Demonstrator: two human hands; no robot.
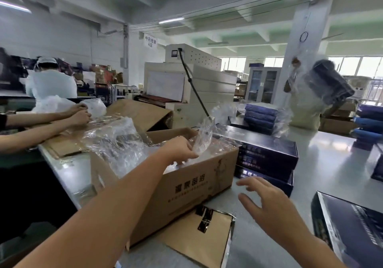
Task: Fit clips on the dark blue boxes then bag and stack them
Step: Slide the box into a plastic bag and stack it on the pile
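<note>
Our left hand (182,149) pinches a clear bag (204,137) from the brown carton (186,187), so we lift slowly while our empty, spread right hand (267,203) reaches toward the dark blue boxes (267,156) at one o'clock.

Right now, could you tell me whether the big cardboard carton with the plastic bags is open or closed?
Open. The cardboard carton has its flaps raised, and the left hand reaches inside, pinching a clear plastic bag.
</note>
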